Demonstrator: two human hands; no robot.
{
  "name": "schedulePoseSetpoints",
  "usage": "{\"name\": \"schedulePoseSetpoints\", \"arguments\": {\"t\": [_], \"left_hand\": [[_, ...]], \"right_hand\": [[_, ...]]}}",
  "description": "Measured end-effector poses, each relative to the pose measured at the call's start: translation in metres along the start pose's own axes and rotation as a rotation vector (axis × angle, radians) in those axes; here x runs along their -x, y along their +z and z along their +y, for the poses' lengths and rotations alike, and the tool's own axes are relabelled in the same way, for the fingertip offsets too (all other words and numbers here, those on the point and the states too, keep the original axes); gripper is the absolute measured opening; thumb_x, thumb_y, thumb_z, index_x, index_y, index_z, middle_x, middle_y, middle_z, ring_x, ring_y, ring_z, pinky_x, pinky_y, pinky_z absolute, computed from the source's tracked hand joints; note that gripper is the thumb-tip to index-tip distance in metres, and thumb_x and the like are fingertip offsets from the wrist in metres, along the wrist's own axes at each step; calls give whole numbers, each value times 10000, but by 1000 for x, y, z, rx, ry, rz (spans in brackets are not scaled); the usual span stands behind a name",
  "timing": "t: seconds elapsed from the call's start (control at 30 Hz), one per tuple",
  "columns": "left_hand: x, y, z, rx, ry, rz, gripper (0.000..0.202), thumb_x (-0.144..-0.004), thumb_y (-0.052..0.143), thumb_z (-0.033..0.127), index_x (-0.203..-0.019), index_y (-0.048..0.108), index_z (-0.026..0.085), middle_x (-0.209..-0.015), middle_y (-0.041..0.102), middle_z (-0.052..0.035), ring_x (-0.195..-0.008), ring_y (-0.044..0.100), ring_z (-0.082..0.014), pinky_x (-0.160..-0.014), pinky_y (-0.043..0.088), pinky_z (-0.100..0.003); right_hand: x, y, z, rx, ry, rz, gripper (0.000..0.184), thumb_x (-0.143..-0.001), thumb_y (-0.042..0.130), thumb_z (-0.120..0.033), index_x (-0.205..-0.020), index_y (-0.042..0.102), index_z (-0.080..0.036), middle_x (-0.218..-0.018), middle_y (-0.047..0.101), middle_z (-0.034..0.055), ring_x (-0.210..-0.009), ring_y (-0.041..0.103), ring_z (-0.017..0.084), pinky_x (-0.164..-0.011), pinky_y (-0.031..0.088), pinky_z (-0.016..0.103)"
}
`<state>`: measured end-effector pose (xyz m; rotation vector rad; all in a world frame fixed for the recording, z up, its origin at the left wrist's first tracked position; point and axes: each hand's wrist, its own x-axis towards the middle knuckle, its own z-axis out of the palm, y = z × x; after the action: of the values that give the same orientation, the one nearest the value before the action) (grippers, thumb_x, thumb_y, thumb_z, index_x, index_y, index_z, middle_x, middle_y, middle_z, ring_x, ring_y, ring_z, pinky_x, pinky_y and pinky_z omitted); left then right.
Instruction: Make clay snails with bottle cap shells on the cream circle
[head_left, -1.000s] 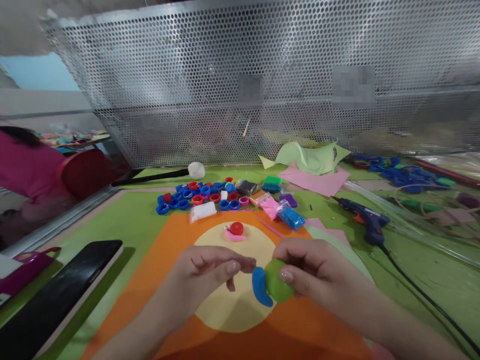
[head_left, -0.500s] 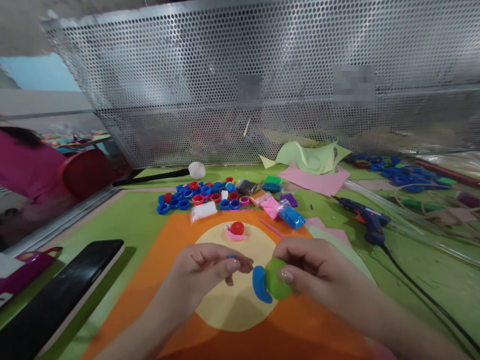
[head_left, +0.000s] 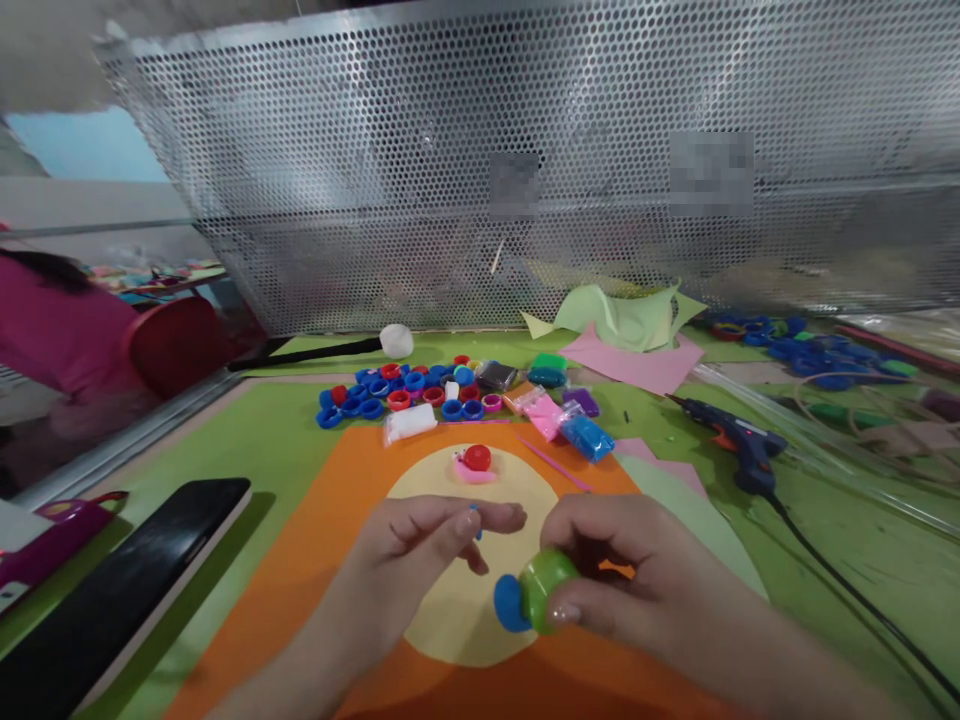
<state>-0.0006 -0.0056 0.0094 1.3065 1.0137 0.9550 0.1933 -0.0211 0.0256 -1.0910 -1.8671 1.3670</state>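
My right hand (head_left: 637, 555) grips a rounded green piece (head_left: 540, 582), which looks like a bottle cap or modelling clay, between thumb and fingers. A smooth blue lump of clay (head_left: 509, 604) sticks to its left side. My left hand (head_left: 420, 545) pinches a tiny blue bit of clay (head_left: 477, 522) between thumb and forefinger, a short way left of the green piece. Both hands hover over a pale yellow paper circle (head_left: 450, 620) on an orange sheet (head_left: 300, 560). On the circle's far part rests a small red and pink snail figure (head_left: 478, 459).
Blue and red bottle caps (head_left: 371, 408) and clay packets (head_left: 587, 436) lie beyond the orange sheet. A glue gun (head_left: 739, 440) with its cord is at the right, a black phone (head_left: 127, 590) at the left. A perforated metal panel (head_left: 450, 120) stands behind; a person in pink sits far left.
My right hand has tilted the green piece, so the blue clay shows rounder and slightly lower. My left fingers have stretched a little, and more of the tiny blue bit shows.
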Motion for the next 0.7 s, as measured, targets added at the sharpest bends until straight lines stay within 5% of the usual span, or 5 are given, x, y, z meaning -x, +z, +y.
{"name": "schedulePoseSetpoints", "arguments": {"t": [0.7], "left_hand": [[10, 6, -1, -78, 85, -103, 214, -815, 559, 434, -971, 690, 371, -1046, 695, 29, -993, 628, -177, -872, 478, -221]], "right_hand": [[-3, 4, -2, 29, -9, 76, 284, -758, 610, -292, -595, 403, -183, -550, 363, -65, -519, 293, 72, -455, 256, 185]]}}
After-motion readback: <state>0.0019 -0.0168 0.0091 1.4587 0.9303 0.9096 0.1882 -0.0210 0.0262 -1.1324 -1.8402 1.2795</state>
